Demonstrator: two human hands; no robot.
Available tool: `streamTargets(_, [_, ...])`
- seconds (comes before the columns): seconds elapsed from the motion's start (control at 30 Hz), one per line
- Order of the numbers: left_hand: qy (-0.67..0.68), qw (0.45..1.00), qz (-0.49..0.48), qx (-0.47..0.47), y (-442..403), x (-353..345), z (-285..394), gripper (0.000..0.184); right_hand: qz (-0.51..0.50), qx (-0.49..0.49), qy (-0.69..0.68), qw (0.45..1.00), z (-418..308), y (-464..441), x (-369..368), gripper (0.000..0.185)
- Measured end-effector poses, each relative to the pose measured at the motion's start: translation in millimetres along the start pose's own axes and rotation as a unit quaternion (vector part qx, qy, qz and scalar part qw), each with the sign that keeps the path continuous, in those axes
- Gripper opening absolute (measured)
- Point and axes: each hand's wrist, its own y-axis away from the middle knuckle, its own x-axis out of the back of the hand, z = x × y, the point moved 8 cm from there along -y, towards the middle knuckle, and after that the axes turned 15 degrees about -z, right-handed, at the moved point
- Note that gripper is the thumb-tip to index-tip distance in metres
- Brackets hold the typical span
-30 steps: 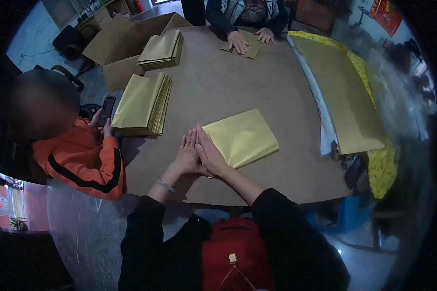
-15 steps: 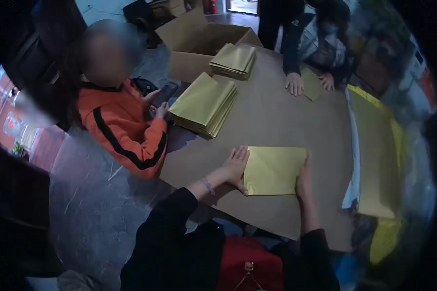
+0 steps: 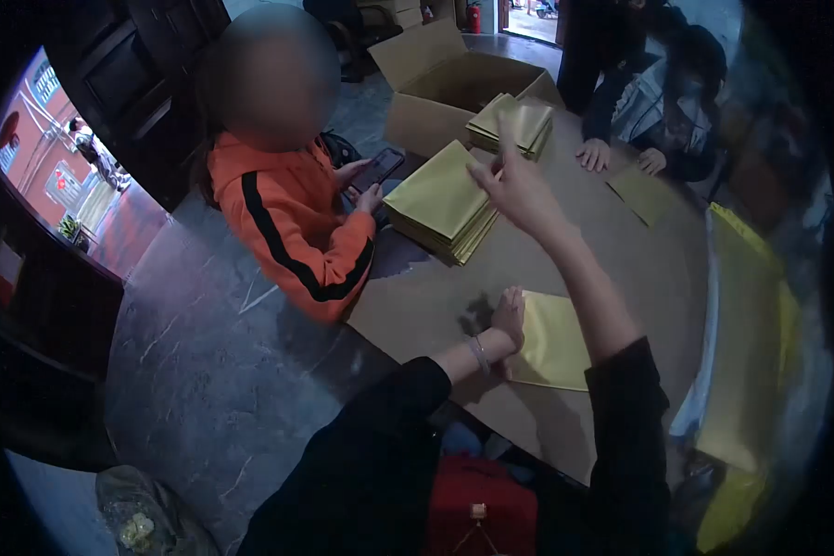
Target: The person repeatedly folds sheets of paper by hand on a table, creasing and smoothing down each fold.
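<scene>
The smooth, rectangular gold paper (image 3: 554, 345) lies flat on the matte brown tabletop (image 3: 653, 278). Left hand (image 3: 508, 321): fingers straight and together, at the paper's left edge; grip cannot be determined. Right hand (image 3: 519, 188): raised, index finger extended, holding nothing visible. Beyond: a layered gold stack (image 3: 438, 193) and an open cardboard box (image 3: 426, 125).

Two stacks of gold sheets, a nearer stack (image 3: 435, 193) and a farther stack (image 3: 535, 120), are counted on one surface (image 3: 644, 264); the number of sheets within them cannot be made out. Two gold pieces are seen apart from the stacks, a near piece (image 3: 554, 350) and a far piece (image 3: 646, 196). One cardboard box (image 3: 426, 125), one phone (image 3: 378, 170), one bracelet (image 3: 478, 355) and one fire extinguisher (image 3: 473, 18) are counted. The wearer's two hands, left hand (image 3: 507, 324) and right hand (image 3: 524, 193), are shown.
</scene>
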Motion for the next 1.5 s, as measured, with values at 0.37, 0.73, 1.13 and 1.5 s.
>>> streamTargets(0.37, [-0.057, 0.991, -0.075, -0.098, 44, 18, 3, 0.099, 0.047, -0.094, -0.293, 0.95, 68, 174, -109, 0.056])
streamTargets(0.73, [-0.026, 0.983, -0.167, -0.069, 48, 23, -4, 0.16, 0.216, -0.178, -0.351, 0.894, 168, 300, -81, 0.07])
streamTargets(1.13, [0.022, 0.99, -0.119, -0.071, 10, 60, -6, 0.111, 0.379, -0.349, -0.333, 0.79, 184, 445, -5, 0.03])
streamTargets(1.5, [0.018, 0.968, -0.25, -0.025, -1, 56, -1, 0.056, 0.113, -0.324, -0.699, 0.628, 105, 406, -149, 0.054])
